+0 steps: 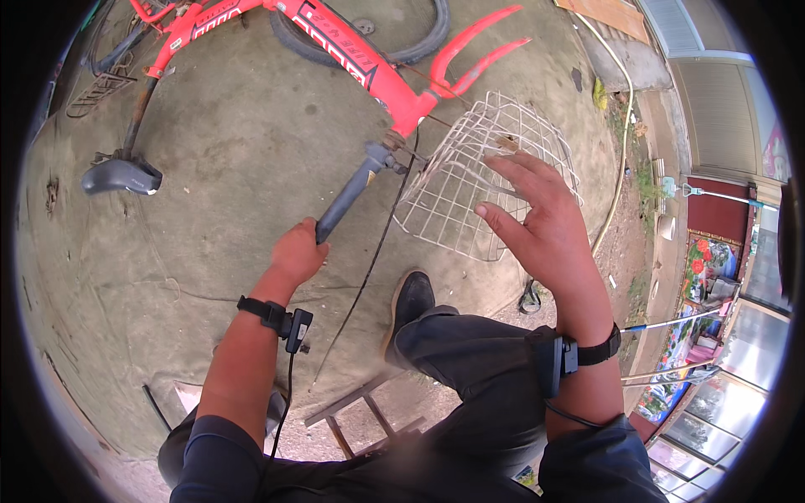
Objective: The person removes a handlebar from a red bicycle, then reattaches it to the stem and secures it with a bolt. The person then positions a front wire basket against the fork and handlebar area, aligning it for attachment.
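My left hand [297,253] is wrapped round the lower end of a grey handlebar tube [350,194]. That tube joins the head of a red bicycle frame [387,84], which lies on its side. Bare fork blades [447,59] stick out from the frame's head, with no wheel between them. A pale wire basket [444,220] sits beside the handlebar. Over the basket's right part is my right hand [537,214], thumb and fingers apart. Whether its fingertips touch the wires I cannot tell. A dark cable [373,268] hangs from near the handlebar clamp across the ground.
A black saddle [122,177] on its post lies at the left. Behind the frame is a wheel [436,33]. My shoe [412,303] stands near the basket, above a small ladder-like wooden frame [369,411]. A pale hose [625,126] and several long-handled tools [729,198] lie along the right.
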A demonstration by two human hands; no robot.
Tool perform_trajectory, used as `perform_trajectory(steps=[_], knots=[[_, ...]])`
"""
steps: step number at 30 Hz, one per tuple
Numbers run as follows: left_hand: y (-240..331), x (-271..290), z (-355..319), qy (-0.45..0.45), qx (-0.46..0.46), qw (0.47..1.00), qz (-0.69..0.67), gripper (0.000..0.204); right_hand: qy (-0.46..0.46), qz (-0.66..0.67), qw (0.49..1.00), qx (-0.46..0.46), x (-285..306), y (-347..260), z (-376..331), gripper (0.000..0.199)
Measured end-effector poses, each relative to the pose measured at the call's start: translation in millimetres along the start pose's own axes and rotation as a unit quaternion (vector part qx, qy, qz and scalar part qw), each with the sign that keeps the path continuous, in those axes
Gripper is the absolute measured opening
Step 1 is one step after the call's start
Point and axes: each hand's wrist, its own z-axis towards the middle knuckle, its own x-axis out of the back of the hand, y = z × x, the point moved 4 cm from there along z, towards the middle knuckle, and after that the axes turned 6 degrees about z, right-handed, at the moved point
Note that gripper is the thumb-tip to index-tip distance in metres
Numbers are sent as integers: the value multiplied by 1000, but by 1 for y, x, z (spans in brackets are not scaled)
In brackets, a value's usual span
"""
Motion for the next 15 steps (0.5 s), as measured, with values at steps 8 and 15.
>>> perform_trajectory(steps=[8,15], knots=[[-8,4,-22,28,-23,999,-11,34,-60,19,998,-15,-17,6,6,44],[-32,-2,-60,14,-24,1000,-7,35,-238,-7,971,1,-48,-13,-11,43]])
